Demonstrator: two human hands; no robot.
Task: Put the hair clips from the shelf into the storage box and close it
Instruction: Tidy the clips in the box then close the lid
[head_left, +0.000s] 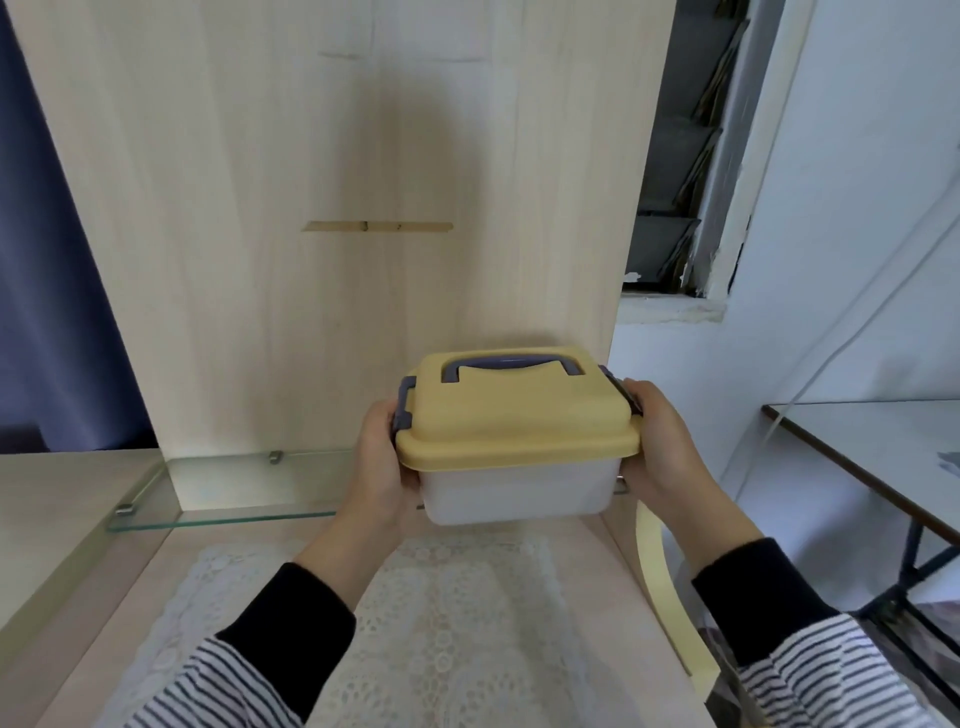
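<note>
A storage box (514, 493) with a frosted white body and a yellow lid (514, 415) is held in the air above the wooden counter. The lid sits down on the box, its purple handle (511, 364) folded flat on top. My left hand (382, 467) grips the box's left side at the purple latch (404, 405). My right hand (662, 452) grips the right side over the other latch. Behind the box runs a glass shelf (228, 486). No hair clips show on it, and the box's contents are hidden.
A white lace mat (441, 634) covers the counter below the box. A pale wooden panel (337, 208) rises behind. A strip of cream edge tape (670, 597) peels off the counter's right edge. A glass-topped table (883, 441) stands at right.
</note>
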